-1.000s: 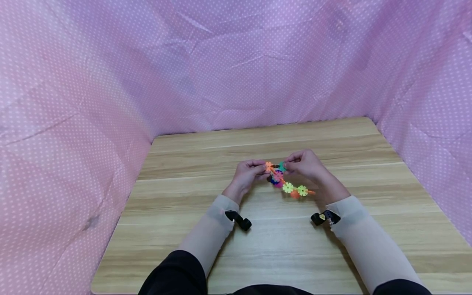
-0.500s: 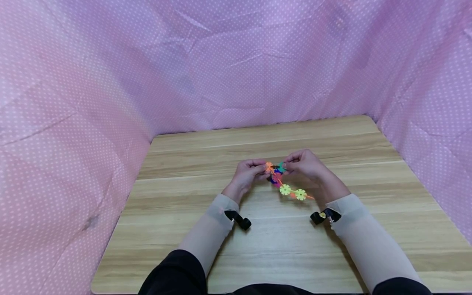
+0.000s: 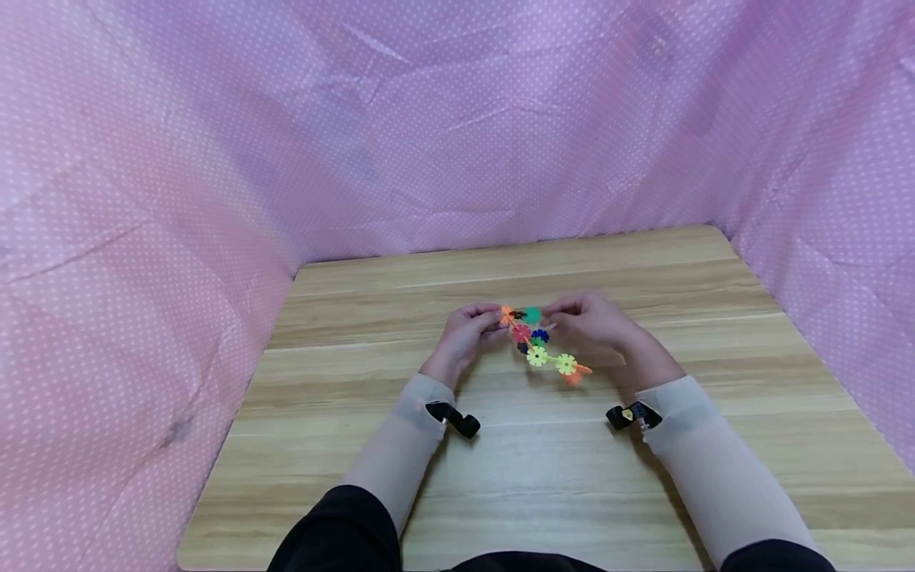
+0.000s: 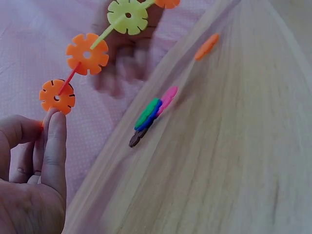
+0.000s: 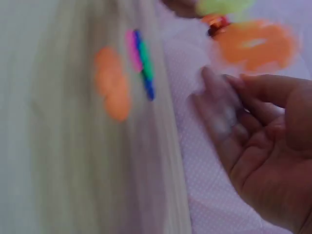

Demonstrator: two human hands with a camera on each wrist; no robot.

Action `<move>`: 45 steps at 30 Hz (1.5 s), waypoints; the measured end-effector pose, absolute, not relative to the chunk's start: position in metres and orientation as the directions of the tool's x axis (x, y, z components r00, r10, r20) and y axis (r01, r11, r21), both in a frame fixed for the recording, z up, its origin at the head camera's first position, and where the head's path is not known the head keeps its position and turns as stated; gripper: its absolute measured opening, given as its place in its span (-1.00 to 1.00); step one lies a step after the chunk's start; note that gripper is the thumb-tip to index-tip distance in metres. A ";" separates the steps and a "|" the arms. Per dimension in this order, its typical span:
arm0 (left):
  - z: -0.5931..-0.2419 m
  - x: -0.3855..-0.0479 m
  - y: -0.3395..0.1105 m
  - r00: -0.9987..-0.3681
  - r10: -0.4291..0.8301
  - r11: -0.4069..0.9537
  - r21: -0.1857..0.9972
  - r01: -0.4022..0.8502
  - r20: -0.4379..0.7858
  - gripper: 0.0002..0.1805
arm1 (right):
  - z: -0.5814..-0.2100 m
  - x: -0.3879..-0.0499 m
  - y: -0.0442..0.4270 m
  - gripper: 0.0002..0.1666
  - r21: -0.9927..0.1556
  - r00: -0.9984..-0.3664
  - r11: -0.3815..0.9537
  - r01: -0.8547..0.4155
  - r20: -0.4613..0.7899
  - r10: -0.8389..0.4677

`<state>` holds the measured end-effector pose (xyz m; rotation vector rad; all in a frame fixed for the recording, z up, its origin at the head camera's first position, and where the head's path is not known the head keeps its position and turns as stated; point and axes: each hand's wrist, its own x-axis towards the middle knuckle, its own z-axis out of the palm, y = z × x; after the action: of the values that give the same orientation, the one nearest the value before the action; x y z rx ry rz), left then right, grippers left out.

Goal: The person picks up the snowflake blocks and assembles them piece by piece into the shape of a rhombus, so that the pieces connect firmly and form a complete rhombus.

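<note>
My left hand (image 3: 459, 338) pinches one end of a chain of slotted flower-shaped discs. In the left wrist view, the pinched orange disc (image 4: 57, 97) leads through a red disc seen edge-on to another orange disc (image 4: 87, 54) and a yellow disc (image 4: 127, 16). Beside the chain, my right hand (image 3: 589, 322) has loosely bent fingers and appears apart from the green disc (image 3: 532, 315); it is blurred in both wrist views. Lower on the chain hang two yellow discs (image 3: 537, 356).
On the wooden table (image 3: 357, 318) lie a loose orange disc (image 4: 207, 47) and overlapping pink, green, blue and brown discs (image 4: 148, 114). Pink dotted cloth (image 3: 457, 143) encloses the table's back and sides. A black camera mount (image 3: 457, 419) sits on the left wrist.
My left hand has moved slightly left and up with the chain. The green disc has shifted left with it, away from my right fingertips. Blue and green discs below show more.
</note>
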<state>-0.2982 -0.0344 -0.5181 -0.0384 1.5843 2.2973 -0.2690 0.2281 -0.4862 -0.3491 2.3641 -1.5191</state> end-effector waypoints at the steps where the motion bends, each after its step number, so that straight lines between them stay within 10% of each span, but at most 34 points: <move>1: -0.518 -0.299 -0.036 -0.938 0.264 -0.314 0.900 -0.303 -0.224 -0.87 | -0.489 -0.269 0.228 -0.66 -0.901 -0.914 0.433 -0.030 -0.151 -0.376; 22: -0.518 -0.300 -0.034 -0.938 0.267 -0.326 0.895 -0.304 -0.221 -0.87 | -0.493 -0.270 0.244 -0.75 -0.623 -0.945 0.776 -0.096 -0.188 -0.268; 45: -0.519 -0.300 -0.033 -0.944 0.249 -0.315 0.903 -0.291 -0.217 -0.86 | -0.480 -0.269 0.232 -0.96 -0.775 -0.973 0.605 -0.184 0.057 -0.223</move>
<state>-0.3003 -0.0334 -0.5188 -0.0526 1.5967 2.3079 -0.2686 0.2323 -0.4800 -0.3518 2.7732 -1.3304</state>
